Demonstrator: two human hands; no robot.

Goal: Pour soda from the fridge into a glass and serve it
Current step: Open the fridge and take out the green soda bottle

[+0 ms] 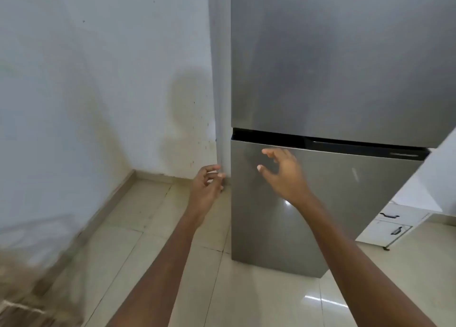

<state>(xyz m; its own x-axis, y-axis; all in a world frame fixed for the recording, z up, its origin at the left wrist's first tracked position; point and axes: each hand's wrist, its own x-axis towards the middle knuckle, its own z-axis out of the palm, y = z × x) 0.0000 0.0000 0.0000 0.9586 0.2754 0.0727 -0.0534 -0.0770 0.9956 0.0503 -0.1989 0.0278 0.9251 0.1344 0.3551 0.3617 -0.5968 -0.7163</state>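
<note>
A tall silver fridge [345, 67] fills the upper right, with both doors closed and a dark gap [271, 136] between the upper door and the lower door [320, 203]. My right hand [283, 171] hovers in front of the top of the lower door, just under the gap, fingers spread and empty. My left hand [207, 186] is at the fridge's left front edge, fingers loosely curled, with its fingertips at the corner. No soda or glass is in sight.
A stained white wall [98, 80] runs along the left, meeting a tiled floor [172, 228]. A white cabinet with black handles [394, 223] stands to the right of the fridge. Something brown and blurred [22, 289] is at the lower left.
</note>
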